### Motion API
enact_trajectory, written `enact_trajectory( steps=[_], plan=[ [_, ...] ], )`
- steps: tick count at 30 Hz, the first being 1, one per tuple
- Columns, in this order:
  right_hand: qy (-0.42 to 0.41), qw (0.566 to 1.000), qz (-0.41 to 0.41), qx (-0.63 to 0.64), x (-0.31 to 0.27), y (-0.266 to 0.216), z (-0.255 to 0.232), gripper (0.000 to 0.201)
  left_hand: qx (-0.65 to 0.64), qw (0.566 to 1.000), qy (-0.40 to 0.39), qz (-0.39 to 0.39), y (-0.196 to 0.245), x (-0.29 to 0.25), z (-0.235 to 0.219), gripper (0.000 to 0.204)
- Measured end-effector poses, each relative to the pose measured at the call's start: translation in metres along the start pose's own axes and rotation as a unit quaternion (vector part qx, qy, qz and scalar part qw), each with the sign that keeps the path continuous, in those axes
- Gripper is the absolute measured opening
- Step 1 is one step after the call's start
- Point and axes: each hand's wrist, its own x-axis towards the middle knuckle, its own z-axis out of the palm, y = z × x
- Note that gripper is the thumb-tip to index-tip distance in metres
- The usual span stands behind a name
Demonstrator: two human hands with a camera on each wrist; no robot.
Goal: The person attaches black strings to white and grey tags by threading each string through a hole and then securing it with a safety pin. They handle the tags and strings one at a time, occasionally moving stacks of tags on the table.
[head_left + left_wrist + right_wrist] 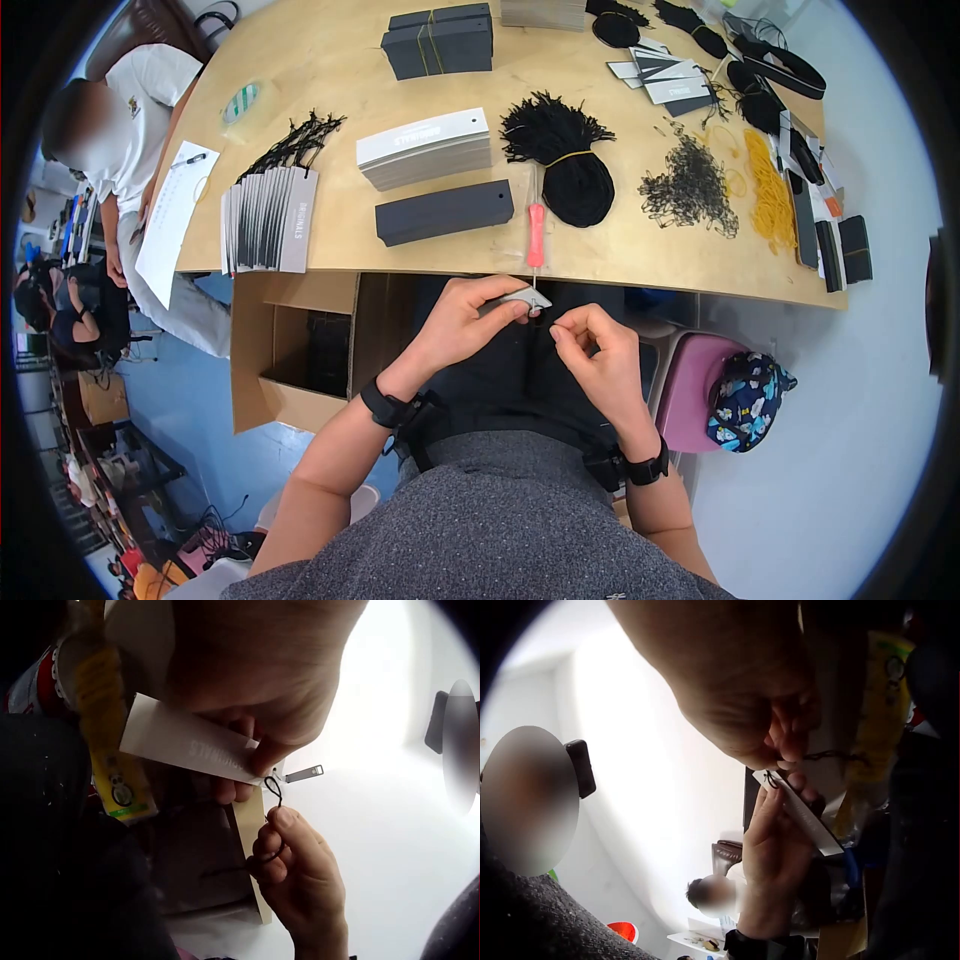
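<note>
My left hand grips a white hang tag printed with grey lettering, thumb on its face near the holed end. A thin black cord makes a small loop right at that end. Its lower part is pinched between thumb and forefinger of my right hand, and a tail trails below the fingers in the left wrist view. A red-handled tool lies at the table's front edge, its thin metal shaft reaching out over the edge toward the tag. A flat metal tip shows beside the tag's hole.
On the table stand white tag stacks, dark tag stacks, a bundle of black cords, strung tags, loose black loops and yellow rubber bands. A cardboard box sits below; another person sits left.
</note>
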Motion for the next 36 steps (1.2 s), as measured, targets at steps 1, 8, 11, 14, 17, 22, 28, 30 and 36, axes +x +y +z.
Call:
enact_trajectory(
  steps=[1,8,11,14,17,22,28,30,36],
  plan=[
    [0.001,1.0,-0.002,-0.003,-0.001,-0.001,-0.001,0.007,0.0,1.0,-0.001,0.001,0.002,0.001,0.001,0.016],
    [0.018,0.999,-0.037,0.022,-0.004,-0.019,-0.003,0.008,-0.022,1.0,0.017,-0.007,-0.004,-0.001,0.003,0.017],
    [0.022,0.999,-0.039,0.009,0.004,-0.006,0.006,0.008,-0.021,0.999,0.025,0.002,-0.009,-0.003,0.004,0.017],
    [0.03,0.999,-0.031,-0.018,0.005,0.012,0.009,0.008,-0.017,0.999,0.039,-0.006,-0.009,-0.005,0.005,0.017],
    [0.042,0.999,-0.015,-0.021,0.001,0.023,0.007,0.008,-0.004,0.999,0.049,0.002,-0.014,-0.005,0.007,0.016],
    [-0.021,0.996,0.064,0.051,-0.004,0.022,0.004,0.009,0.02,0.997,0.028,0.069,-0.014,-0.008,0.002,0.014],
    [-0.131,0.972,0.15,0.124,-0.009,0.002,0.0,0.013,0.022,0.998,-0.023,0.059,0.004,-0.021,0.004,0.014],
    [-0.152,0.972,0.134,0.118,-0.007,-0.007,-0.007,0.015,0.031,0.999,-0.01,0.04,0.014,-0.029,0.003,0.015],
    [-0.085,0.981,0.041,0.169,0.008,-0.029,-0.02,0.024,0.082,0.996,0.008,0.041,0.047,-0.036,-0.006,0.022]
  ],
)
